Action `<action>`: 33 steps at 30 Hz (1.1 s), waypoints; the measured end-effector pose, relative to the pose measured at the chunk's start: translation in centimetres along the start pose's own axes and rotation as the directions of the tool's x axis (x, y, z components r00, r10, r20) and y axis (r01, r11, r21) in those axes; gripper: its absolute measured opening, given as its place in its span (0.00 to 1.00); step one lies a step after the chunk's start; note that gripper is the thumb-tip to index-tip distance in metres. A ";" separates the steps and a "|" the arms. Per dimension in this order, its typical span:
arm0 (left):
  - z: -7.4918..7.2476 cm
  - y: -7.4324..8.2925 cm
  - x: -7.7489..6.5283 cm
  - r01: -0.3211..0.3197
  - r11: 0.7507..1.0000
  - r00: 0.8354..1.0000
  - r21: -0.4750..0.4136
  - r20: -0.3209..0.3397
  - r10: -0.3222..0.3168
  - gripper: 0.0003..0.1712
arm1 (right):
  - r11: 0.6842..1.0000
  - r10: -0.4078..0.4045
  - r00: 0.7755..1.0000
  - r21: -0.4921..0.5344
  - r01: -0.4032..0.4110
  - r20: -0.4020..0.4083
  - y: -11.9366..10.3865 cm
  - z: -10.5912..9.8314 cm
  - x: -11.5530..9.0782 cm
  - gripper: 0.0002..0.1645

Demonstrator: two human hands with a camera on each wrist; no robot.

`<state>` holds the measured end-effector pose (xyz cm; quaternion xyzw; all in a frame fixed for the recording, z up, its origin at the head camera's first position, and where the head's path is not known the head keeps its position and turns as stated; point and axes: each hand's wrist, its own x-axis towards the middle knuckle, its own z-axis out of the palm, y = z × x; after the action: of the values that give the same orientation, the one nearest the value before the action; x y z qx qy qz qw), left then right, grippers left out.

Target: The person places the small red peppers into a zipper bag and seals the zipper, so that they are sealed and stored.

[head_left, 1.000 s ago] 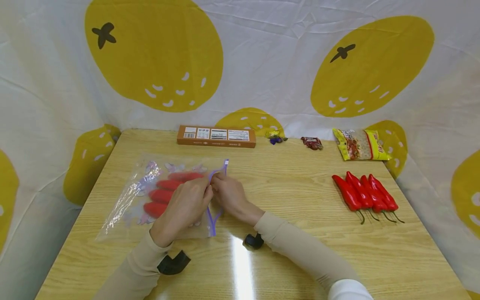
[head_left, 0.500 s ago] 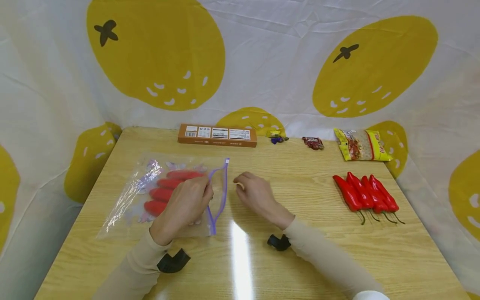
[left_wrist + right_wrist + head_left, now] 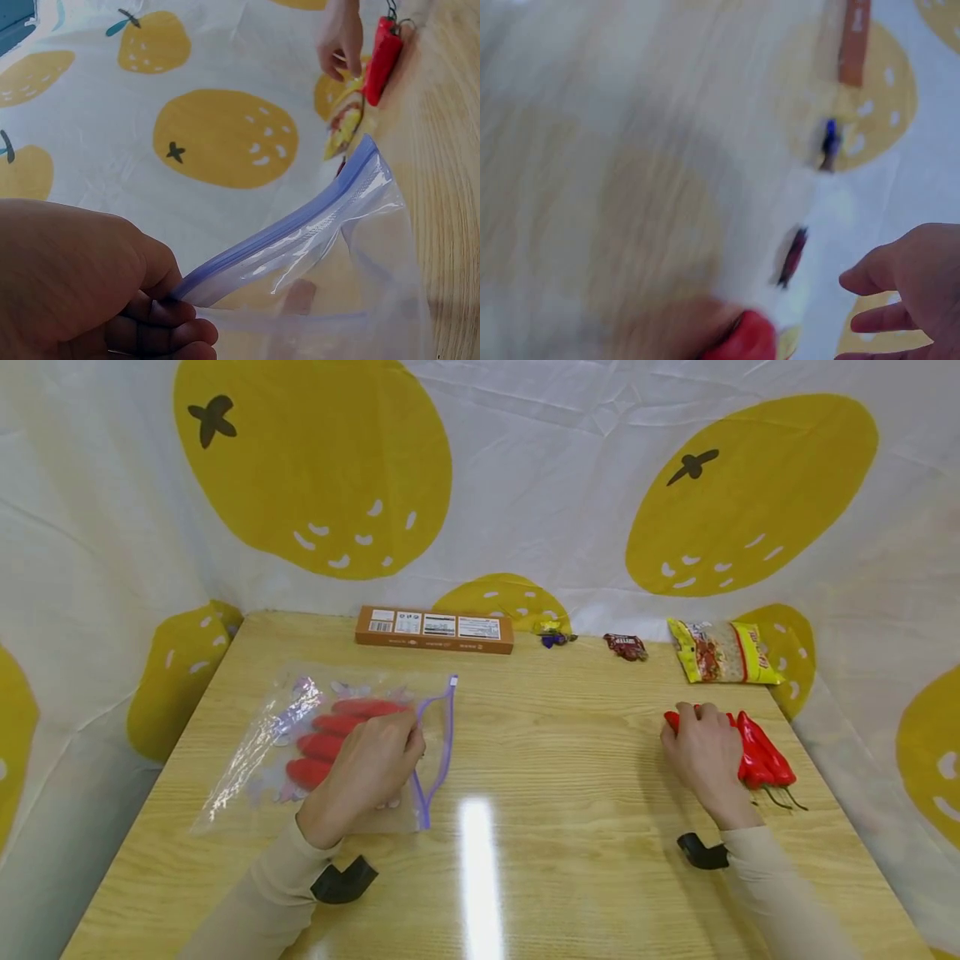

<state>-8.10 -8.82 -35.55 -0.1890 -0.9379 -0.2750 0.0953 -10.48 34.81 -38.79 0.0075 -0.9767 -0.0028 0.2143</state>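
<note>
A clear zip bag with a purple zip edge lies at the left of the table, its mouth parted to the right. Several red peppers show through its film. My left hand pinches the bag at its mouth; in the left wrist view the thumb and fingers of this hand grip the purple strip. On the right side, my right hand is over a row of red peppers with green stems, covering part of them. The right wrist view shows its fingers spread, beside a red pepper.
Along the back edge lie a long brown box, small purple-and-yellow wrapped sweets, a dark red wrapped sweet and a yellow packet. A printed cloth hangs behind and around the table.
My right hand has let go of the bag's mouth and moved right to the loose peppers. The left hand keeps its grip on the bag, and the mouth now stands apart.
</note>
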 end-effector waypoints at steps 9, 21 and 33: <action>-0.1 -0.1 0.0 -0.004 1.000 1.000 0.011 0.002 0.004 0.13 | 0.989 0.122 0.957 -0.110 -0.096 0.264 3.4 -0.3 -2.2 0.22; 0.1 0.0 0.0 -0.014 1.000 1.000 0.007 -0.005 0.014 0.12 | 0.992 0.107 0.962 -0.090 -0.087 0.250 3.5 0.0 -2.7 0.13; 0.0 0.1 0.0 -0.021 1.000 1.000 0.011 -0.010 0.021 0.13 | 0.934 0.111 0.954 0.300 -0.196 0.280 -2.3 -2.9 -0.7 0.29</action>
<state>-8.07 -8.76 -35.49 -0.1968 -0.9368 -0.2699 0.1040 -8.57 32.51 -36.48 -0.0348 -0.9809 0.1737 0.0807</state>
